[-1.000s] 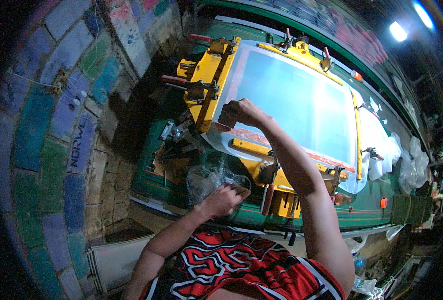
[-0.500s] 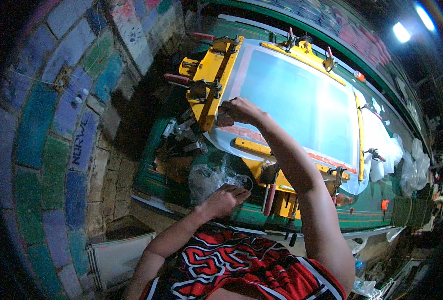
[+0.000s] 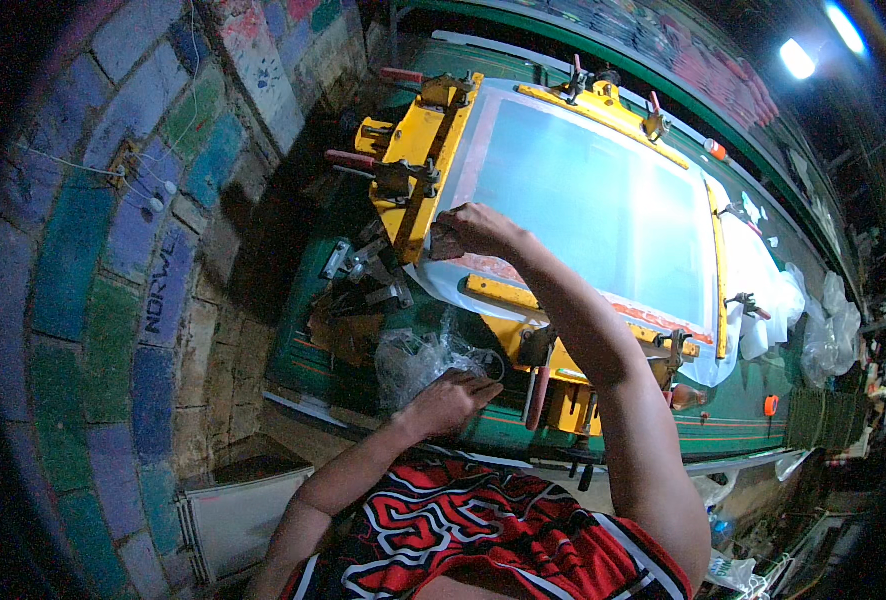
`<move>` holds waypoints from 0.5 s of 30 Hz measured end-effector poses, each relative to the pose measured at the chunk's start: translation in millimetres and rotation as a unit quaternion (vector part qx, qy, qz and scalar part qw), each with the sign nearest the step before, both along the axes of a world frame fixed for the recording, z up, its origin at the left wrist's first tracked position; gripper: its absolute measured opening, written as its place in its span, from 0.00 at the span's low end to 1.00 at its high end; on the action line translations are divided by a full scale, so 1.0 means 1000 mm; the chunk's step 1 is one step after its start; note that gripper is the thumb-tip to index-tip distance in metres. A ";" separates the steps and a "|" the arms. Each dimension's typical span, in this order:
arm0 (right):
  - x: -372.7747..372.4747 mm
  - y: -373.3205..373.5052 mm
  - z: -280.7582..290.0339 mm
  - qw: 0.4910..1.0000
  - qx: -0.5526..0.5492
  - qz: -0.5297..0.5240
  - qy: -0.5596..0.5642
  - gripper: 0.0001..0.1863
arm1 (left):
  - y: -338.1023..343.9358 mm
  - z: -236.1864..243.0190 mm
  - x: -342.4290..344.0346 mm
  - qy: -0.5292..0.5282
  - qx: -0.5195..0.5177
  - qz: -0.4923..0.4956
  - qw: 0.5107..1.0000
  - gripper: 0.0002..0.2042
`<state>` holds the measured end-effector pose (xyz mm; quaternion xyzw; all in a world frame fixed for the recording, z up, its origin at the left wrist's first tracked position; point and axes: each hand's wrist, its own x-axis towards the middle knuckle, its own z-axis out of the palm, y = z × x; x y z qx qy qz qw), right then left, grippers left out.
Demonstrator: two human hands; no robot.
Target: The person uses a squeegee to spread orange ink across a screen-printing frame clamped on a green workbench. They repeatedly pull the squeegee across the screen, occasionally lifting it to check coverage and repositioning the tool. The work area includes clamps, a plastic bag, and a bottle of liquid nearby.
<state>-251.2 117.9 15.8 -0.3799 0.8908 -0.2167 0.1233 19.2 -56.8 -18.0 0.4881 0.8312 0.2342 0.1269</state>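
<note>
You're apparently working the near-left corner of the pale-blue rectangular mesh screen (image 3: pixel 588 195), right hand (image 3: pixel 481 230) clamped on a flat brownish block (image 3: pixel 446 243); next, keep it steady. Can't tell whether your left hand (image 3: pixel 449 402) grips anything.

A: On your left you have dark capitals (image 3: pixel 161 288) running up a bluish-purple painted brick (image 3: pixel 179 282), clear enough to read.
B: And across the front of your red-and-black jersey (image 3: pixel 553 540), you wear big red characters (image 3: pixel 401 515) edged in white.
A: Low on your right, a plastic bag (image 3: pixel 731 572) bears print too small for you to make out.
</note>
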 end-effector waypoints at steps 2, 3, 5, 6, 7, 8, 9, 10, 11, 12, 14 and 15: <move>-0.001 0.000 0.000 1.000 0.010 -0.006 0.010 0.14 | 0.000 0.005 0.000 -0.016 -0.031 -0.001 0.999 0.26; -0.002 0.000 0.000 0.999 -0.021 -0.001 0.024 0.14 | 0.000 0.008 0.000 -0.022 -0.054 -0.003 0.998 0.25; -0.002 0.003 0.001 0.999 0.003 -0.020 0.048 0.14 | 0.000 0.014 -0.001 -0.029 -0.068 -0.004 0.997 0.25; -0.003 0.004 0.002 0.998 -0.024 -0.023 0.046 0.14 | 0.000 0.017 -0.002 -0.031 -0.058 -0.003 0.998 0.25; -0.002 0.006 0.003 0.998 -0.027 -0.032 0.042 0.14 | 0.000 0.020 -0.003 -0.033 -0.049 -0.002 0.998 0.25; -0.002 0.007 0.004 0.998 -0.018 -0.044 0.047 0.13 | 0.000 0.024 -0.003 -0.051 -0.069 -0.003 0.996 0.25; 0.000 0.007 0.005 0.998 -0.033 -0.049 0.035 0.13 | 0.000 0.029 -0.004 -0.070 -0.089 -0.003 0.994 0.25; 0.002 0.006 0.004 0.997 -0.037 -0.056 0.032 0.12 | 0.001 0.033 -0.005 -0.089 -0.108 -0.004 0.990 0.24; 0.004 0.005 0.004 0.997 -0.030 -0.065 0.035 0.11 | 0.002 0.038 -0.006 -0.088 -0.120 -0.008 0.989 0.24; 0.005 0.004 0.003 0.997 -0.031 -0.062 0.028 0.11 | 0.003 0.043 -0.008 -0.087 -0.132 -0.012 0.987 0.24; 0.008 0.003 0.002 0.998 0.005 -0.063 0.026 0.09 | 0.004 0.053 -0.010 -0.087 -0.144 -0.019 0.986 0.25; 0.008 0.005 0.001 0.998 -0.018 -0.055 0.035 0.09 | 0.005 0.056 -0.011 -0.089 -0.143 -0.020 0.986 0.25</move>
